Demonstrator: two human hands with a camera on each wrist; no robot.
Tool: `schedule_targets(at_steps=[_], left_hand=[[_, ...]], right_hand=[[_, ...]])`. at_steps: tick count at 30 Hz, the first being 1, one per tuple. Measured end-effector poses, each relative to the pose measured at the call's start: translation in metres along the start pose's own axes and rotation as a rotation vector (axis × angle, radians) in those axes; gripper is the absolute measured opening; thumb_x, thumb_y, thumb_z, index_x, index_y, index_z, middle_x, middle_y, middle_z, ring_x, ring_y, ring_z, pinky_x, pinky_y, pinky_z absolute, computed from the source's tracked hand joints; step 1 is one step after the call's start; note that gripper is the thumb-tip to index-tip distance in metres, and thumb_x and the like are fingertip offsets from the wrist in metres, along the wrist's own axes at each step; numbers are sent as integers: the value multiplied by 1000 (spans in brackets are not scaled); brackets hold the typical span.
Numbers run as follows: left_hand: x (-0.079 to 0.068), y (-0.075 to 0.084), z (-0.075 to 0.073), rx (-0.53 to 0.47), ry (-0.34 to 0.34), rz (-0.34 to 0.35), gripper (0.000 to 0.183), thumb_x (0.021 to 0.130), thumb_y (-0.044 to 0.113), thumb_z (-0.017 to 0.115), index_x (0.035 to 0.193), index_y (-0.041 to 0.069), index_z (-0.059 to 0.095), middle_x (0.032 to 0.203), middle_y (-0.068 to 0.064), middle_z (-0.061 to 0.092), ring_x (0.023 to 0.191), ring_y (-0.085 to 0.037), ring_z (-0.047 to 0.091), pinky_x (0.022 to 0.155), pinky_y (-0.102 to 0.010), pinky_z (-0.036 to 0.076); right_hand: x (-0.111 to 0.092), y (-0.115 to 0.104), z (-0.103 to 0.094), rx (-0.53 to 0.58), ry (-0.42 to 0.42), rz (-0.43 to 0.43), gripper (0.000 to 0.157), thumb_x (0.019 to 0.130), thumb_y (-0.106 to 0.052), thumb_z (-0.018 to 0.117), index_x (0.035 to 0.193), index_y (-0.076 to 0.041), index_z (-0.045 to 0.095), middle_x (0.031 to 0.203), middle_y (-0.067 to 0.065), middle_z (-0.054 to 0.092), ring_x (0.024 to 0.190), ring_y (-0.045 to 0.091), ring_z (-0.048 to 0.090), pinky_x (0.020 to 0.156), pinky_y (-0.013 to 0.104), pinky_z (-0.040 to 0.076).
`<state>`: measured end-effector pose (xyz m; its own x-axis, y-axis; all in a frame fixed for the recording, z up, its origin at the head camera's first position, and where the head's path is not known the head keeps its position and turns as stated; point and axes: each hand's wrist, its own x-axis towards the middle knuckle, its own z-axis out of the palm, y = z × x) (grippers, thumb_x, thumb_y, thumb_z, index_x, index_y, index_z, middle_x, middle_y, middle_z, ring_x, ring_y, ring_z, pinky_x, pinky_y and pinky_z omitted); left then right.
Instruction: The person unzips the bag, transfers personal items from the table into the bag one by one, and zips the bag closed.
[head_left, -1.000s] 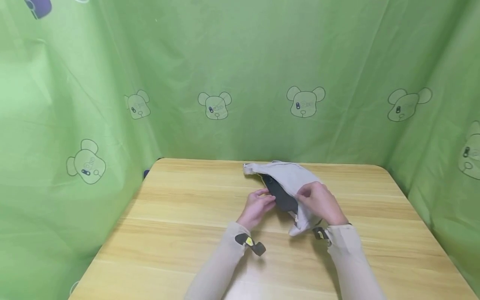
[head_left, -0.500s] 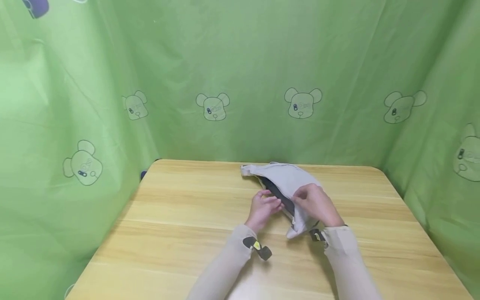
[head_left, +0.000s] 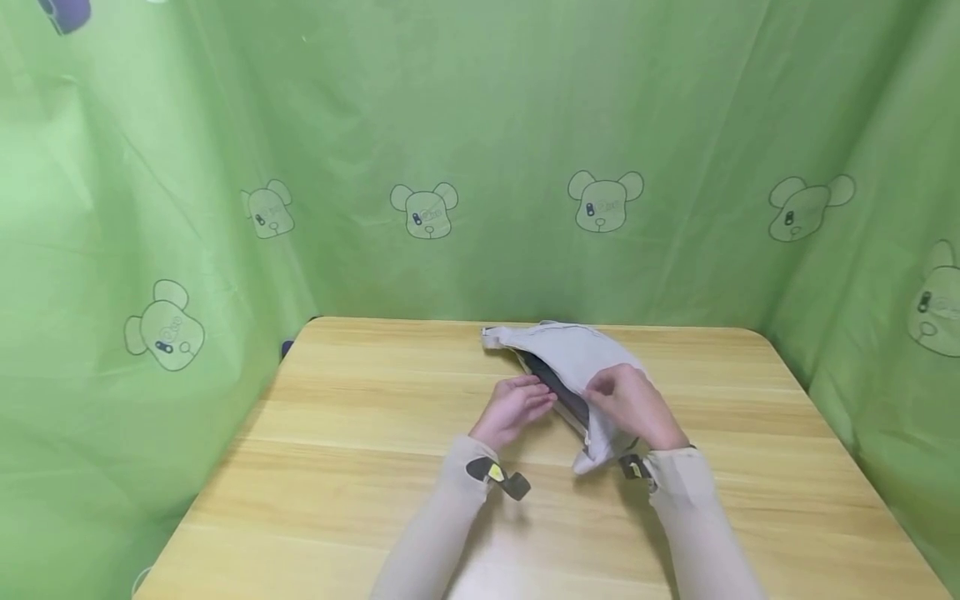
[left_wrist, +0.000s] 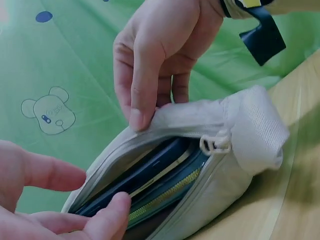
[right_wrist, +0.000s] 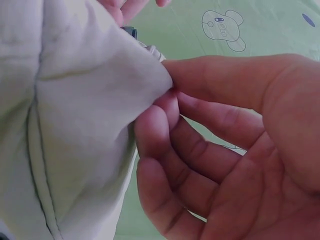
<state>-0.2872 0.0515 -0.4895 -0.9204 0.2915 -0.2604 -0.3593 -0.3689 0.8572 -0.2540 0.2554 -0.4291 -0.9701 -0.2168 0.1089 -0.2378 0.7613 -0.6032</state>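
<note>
Head view: from above, forward and down; farthest off, most of surface point(head_left: 337, 483) plus green curtain point(head_left: 510, 117). Left wrist view: close, looking into mouth of pale bag point(head_left: 581, 354). Right wrist view: nearest, facing bag's outer side. Both wrist views share bag, right grip point(head_left: 636, 406), curtain.

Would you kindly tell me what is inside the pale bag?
In the pale bag I see a dark item and a green item with a yellow zip. The bottom is hidden; the left hand covers one end.
</note>
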Motion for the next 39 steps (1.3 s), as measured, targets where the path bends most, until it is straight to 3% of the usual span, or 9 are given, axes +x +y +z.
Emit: schedule_targets(at_steps=[5, 9, 19, 32, 35, 39], left_hand=[[-1, 2, 0, -66, -50, -8, 53, 101, -4, 47, 151, -15, 34, 146, -36, 51, 138, -43, 55, 121, -46, 45], [-2, 1, 2, -131, -104, -9, 52, 102, -4, 40, 152, -14, 34, 155, -36, 42, 147, -46, 43, 128, -49, 35], [-5, -3, 8, -187, -130, -58, 47, 103, 3, 45, 146, -14, 41, 151, -34, 44, 147, -46, 43, 128, -47, 37], [-7, -4, 6, -267, -197, -128, 59, 104, 12, 42, 156, -12, 25, 163, -36, 27, 155, -48, 29, 132, -51, 26], [-7, -3, 3, -248, -225, -135, 61, 106, 16, 40, 157, -12, 22, 164, -36, 25, 155, -48, 27, 132, -53, 25], [-4, -1, -4, -190, -204, -137, 57, 108, 21, 40, 156, -9, 28, 162, -34, 33, 152, -47, 35, 130, -53, 32]], right_hand=[[-1, -1, -1, 8, -6, 14, 13, 93, -13, 72, 96, -1, 78, 96, 17, 79, 86, 26, 73, 81, 48, 62], [-1, -1, -2, 17, -22, 17, 15, 93, -12, 72, 98, 1, 77, 99, 19, 79, 89, 29, 73, 84, 51, 62], [0, 2, 0, 25, -24, 3, 15, 93, -12, 72, 98, 1, 77, 99, 20, 78, 90, 30, 73, 85, 51, 62], [-1, 2, 1, 20, -21, 2, 12, 93, -13, 72, 94, -2, 77, 95, 15, 79, 84, 23, 71, 77, 43, 61], [-1, 2, 2, 21, -34, 7, 13, 92, -13, 73, 95, -1, 77, 95, 15, 79, 83, 23, 71, 76, 42, 61], [0, 3, 1, 15, -58, 18, 15, 93, -15, 72, 97, -1, 77, 97, 16, 78, 84, 22, 71, 77, 42, 62]])
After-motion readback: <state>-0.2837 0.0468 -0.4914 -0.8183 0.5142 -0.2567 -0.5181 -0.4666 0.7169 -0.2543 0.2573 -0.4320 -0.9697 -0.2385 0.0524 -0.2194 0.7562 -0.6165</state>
